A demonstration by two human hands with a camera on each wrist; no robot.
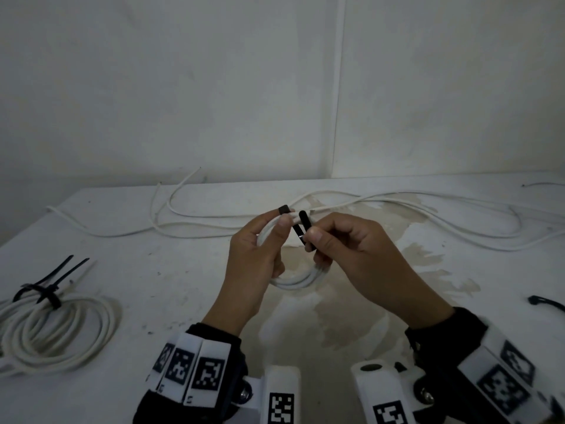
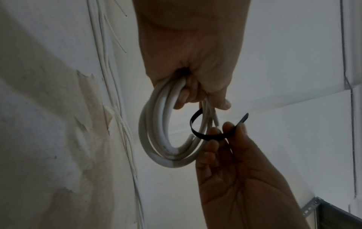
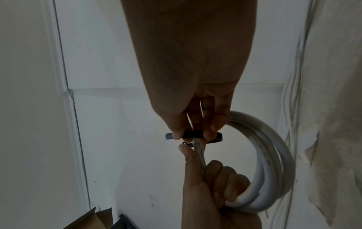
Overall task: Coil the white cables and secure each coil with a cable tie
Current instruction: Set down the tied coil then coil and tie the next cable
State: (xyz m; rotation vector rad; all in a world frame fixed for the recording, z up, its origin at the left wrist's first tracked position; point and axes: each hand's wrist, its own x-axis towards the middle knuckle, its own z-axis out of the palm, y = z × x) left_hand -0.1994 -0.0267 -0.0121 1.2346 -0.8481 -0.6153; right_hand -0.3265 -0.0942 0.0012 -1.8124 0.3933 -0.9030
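The left hand point(image 1: 256, 249) has its fingers point(image 3: 225, 175) curled tight round a small coil of white cable point(image 1: 293, 278), held up above the desk point(image 1: 183, 270) in front of the person, with the thumb and forefinger pinching the bundled strands at the top. The right hand point(image 1: 351, 246) has its fingers point(image 2: 213, 134) clamped on a black cable tie point(image 1: 301, 228), which bends in an open loop around the strands and is not yet threaded through its head. The main risk, as I judge it, is that the tie's free tail slips from the pinch while it is being steered toward the head, since the strip is thin, springy and held near its middle; it would then spring open and fall away from the bundle. A second risk is the coil itself: if the left hand eases its hold to help thread, the stiff loops may splay apart and a strand may end up outside the tie. The tie could also be fed in the wrong way round, so the ratchet does not catch. A finished coil point(image 1: 58, 328) with black ties lies at the left of the desk, loose white cables point(image 1: 195, 231) trail along the far edge, and a spare black tie point(image 1: 547, 302) lies at the right.
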